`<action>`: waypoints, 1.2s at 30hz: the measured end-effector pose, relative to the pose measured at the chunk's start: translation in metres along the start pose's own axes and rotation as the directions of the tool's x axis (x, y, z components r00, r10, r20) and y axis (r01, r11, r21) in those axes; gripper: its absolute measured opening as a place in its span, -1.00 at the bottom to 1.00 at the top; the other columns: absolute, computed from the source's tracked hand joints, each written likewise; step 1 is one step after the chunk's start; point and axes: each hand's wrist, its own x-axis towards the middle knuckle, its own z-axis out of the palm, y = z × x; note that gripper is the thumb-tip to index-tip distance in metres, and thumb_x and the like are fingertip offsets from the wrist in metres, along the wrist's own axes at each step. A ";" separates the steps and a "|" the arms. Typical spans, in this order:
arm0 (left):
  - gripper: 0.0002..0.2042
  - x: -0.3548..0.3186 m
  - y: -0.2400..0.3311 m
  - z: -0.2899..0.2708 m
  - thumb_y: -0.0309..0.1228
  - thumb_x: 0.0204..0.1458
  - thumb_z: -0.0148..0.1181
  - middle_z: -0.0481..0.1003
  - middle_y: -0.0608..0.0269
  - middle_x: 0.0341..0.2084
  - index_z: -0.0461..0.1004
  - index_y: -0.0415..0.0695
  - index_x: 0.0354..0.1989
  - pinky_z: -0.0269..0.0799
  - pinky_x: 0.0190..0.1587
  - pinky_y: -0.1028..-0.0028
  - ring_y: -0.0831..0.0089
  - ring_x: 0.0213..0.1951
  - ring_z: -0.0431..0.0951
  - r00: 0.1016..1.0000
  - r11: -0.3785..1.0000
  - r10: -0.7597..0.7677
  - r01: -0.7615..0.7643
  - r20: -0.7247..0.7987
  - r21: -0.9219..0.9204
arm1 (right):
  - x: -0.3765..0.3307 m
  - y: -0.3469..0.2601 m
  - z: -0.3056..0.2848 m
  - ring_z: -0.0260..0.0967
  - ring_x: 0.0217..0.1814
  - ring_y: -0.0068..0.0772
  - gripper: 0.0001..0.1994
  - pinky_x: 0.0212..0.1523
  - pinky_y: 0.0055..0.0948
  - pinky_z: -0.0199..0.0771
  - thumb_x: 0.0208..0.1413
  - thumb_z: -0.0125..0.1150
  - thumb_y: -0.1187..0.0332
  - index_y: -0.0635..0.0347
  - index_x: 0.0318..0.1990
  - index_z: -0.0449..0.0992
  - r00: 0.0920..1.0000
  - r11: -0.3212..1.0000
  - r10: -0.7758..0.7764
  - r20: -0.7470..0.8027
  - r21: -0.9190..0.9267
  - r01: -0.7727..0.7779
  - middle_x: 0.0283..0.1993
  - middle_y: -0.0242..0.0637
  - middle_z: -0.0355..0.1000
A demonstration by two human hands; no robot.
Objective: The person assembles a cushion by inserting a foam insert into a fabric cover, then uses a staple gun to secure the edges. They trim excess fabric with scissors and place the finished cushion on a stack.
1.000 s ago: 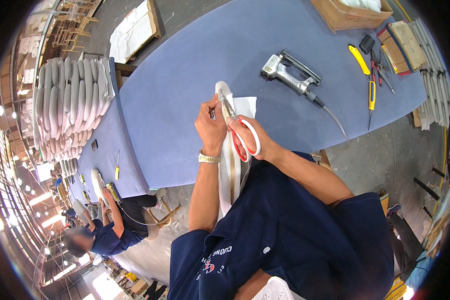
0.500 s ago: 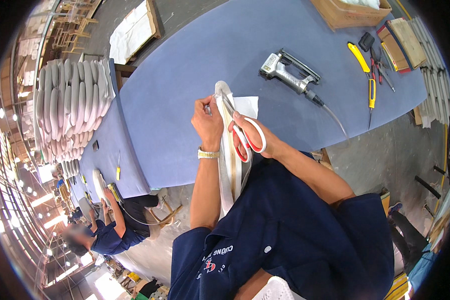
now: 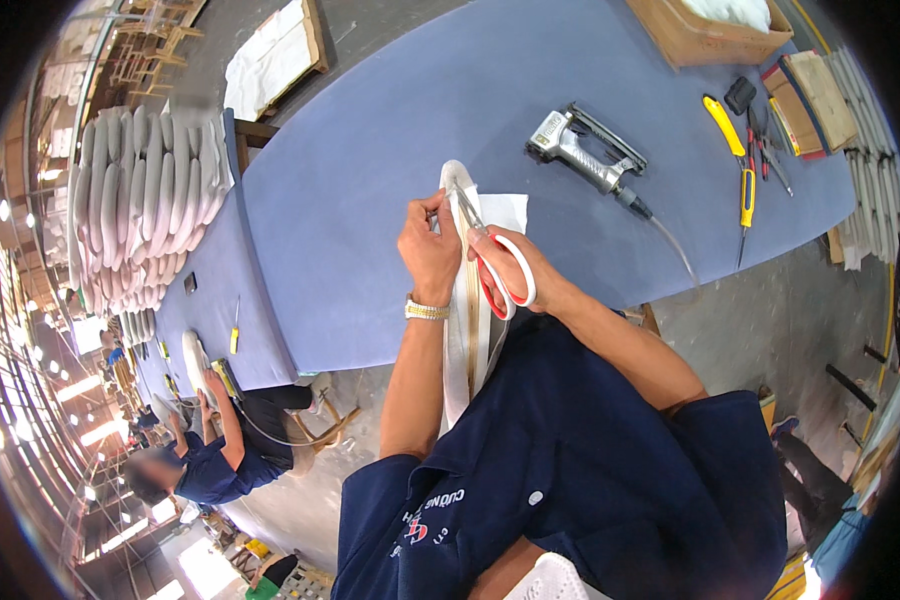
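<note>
Head view: hands [image 3: 428, 255] [image 3: 515, 268] hold scissors [image 3: 492, 262] at white strip [image 3: 462, 330].

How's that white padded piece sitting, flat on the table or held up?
Held up: the white piece stands on edge between left hand and scissors.

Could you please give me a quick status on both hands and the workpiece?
Left hand pinching the white padded upholstered piece near its top. Right hand working red-handled scissors at its edge. Silver pneumatic stapler lying apart on the blue table.
</note>
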 end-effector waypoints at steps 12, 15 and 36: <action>-0.84 0.004 -0.001 0.002 -0.36 0.23 0.18 0.67 0.08 -0.14 0.51 -0.16 -0.10 0.63 -0.13 0.22 0.06 -0.19 0.69 0.999 0.999 -0.029 0.029 0.019 -0.045 | -0.017 0.020 -0.041 0.33 -0.78 -0.43 -0.57 -0.78 -0.48 0.33 0.48 -0.13 0.05 0.32 -0.03 0.42 0.990 0.991 0.051 0.130 -0.128 -0.034 -0.56 -0.22 0.46; -0.86 0.012 0.014 -0.011 -0.41 0.25 0.19 0.67 0.09 -0.10 0.48 -0.20 -0.12 0.64 -0.15 0.27 0.12 -0.18 0.71 0.995 0.982 -0.013 -0.007 -0.104 -0.191 | -0.041 0.010 -0.043 0.42 -0.70 -0.45 -0.60 -0.72 -0.51 0.40 0.46 -0.05 0.10 0.34 0.04 0.40 0.991 0.959 0.045 0.128 -0.284 -0.007 -0.55 -0.18 0.47; -0.84 -0.349 -0.189 -0.050 -0.41 0.15 0.31 0.65 0.13 -0.36 0.59 -0.25 -0.20 0.59 -0.40 0.49 0.36 -0.43 0.70 -0.133 0.198 -0.921 0.651 -0.367 -0.733 | -0.028 -0.033 -0.129 0.25 -0.68 -0.64 -0.76 -0.67 -0.58 0.26 0.37 0.16 0.22 0.18 0.01 0.49 0.942 0.564 -0.261 -0.212 -0.825 -0.030 -0.55 -0.39 0.37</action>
